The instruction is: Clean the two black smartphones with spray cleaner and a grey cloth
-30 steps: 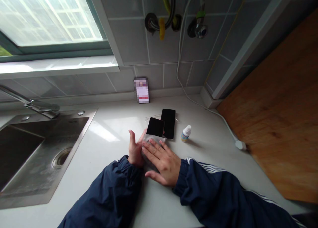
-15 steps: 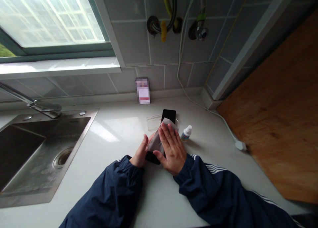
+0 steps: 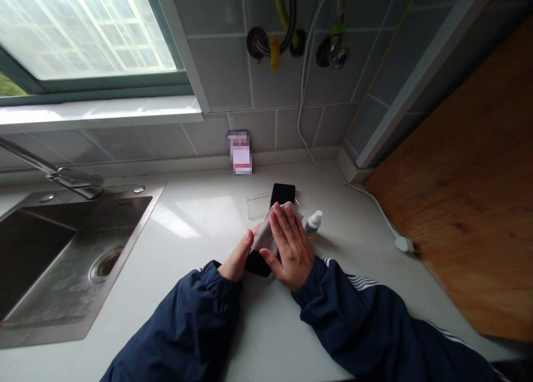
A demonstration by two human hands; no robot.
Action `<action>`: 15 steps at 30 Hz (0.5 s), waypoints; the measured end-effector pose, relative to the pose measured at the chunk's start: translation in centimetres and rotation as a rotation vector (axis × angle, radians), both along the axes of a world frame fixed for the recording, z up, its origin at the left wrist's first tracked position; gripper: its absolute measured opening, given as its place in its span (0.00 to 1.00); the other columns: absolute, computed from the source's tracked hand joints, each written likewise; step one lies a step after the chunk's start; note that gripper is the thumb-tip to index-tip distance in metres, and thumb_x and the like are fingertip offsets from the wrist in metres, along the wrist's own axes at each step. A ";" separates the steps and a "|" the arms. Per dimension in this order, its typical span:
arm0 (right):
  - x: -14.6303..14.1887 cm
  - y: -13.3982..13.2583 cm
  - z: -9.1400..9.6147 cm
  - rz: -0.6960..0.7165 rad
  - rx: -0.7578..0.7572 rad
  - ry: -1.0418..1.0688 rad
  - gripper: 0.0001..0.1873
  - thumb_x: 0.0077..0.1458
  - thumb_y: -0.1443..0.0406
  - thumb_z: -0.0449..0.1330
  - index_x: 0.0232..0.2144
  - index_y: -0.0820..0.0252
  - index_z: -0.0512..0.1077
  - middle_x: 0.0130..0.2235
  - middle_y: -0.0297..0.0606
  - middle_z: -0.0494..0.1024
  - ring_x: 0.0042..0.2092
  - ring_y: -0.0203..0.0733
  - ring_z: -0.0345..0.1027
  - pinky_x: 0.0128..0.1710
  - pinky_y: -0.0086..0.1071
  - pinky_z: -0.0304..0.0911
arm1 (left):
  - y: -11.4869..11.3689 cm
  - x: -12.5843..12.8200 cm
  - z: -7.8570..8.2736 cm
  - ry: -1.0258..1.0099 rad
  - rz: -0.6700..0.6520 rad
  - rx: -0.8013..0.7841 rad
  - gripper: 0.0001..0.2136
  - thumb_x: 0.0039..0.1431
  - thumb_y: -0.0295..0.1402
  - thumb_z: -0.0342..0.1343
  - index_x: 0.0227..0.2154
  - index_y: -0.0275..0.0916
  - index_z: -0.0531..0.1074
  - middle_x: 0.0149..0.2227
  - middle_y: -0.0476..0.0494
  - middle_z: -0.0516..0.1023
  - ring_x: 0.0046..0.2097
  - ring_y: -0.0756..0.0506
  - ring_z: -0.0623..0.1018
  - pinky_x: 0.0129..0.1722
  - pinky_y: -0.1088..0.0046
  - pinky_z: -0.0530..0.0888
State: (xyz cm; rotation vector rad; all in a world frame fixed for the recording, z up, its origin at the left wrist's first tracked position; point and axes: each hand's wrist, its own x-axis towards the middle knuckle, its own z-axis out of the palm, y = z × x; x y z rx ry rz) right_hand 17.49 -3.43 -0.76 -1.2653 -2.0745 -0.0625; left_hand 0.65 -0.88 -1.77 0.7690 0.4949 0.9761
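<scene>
Kitchen counter, pale stone tabletop (image 3: pixel 195 226), with a stainless steel sink (image 3: pixel 79 260) set in at the left, under a window; grey wall tiles carry plumbing valves behind. Work sits near the front edge. A black smartphone (image 3: pixel 257 264) lies angled on the tabletop, mostly covered by a grey wiping cloth (image 3: pixel 267 235), with only its lower end exposed. The right hand (image 3: pixel 292 247) rests flat on the cloth, fingers spread and pressing down. The left hand (image 3: pixel 237 257) stands against the phone's side, fingers closed together; whether it grips or only braces cannot be determined. A second black smartphone (image 3: pixel 283 195) lies just beyond the right fingertips, beside a clear plastic sleeve (image 3: pixel 258 206). A small white-capped dropper bottle (image 3: pixel 312 224) stands just beside the right hand.

Risks noted: the bottle is the nearest hazard, as a sideways sweep of the right hand could tip it and spill its contents. Heavy pressure could also skate the covered phone into the second phone and scratch its glass. Grit trapped in the cloth could mark the surface.
</scene>
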 end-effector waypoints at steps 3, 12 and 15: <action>-0.1 -0.1 -0.1 0.060 -0.022 -0.049 0.44 0.71 0.53 0.50 0.76 0.62 0.31 0.77 0.44 0.42 0.77 0.58 0.32 0.72 0.58 0.44 | 0.0 0.1 0.4 -0.008 0.032 -0.041 0.29 0.66 0.53 0.55 0.62 0.41 0.73 0.69 0.41 0.68 0.75 0.33 0.52 0.75 0.54 0.47; -1.0 -1.5 -1.0 0.268 -0.129 -0.232 0.48 0.66 0.49 0.58 0.75 0.67 0.44 0.76 0.45 0.44 0.77 0.57 0.27 0.73 0.57 0.42 | 0.1 -0.1 1.5 -0.069 0.019 -0.238 0.34 0.62 0.63 0.51 0.54 0.37 0.77 0.58 0.34 0.79 0.71 0.30 0.63 0.73 0.48 0.51; -1.1 -1.6 -1.0 0.309 -0.185 -0.255 0.49 0.65 0.46 0.58 0.75 0.67 0.44 0.76 0.46 0.44 0.77 0.59 0.28 0.73 0.59 0.41 | 0.0 -0.2 1.6 -0.039 0.043 -0.281 0.37 0.62 0.65 0.49 0.53 0.34 0.77 0.53 0.32 0.82 0.69 0.29 0.67 0.73 0.48 0.51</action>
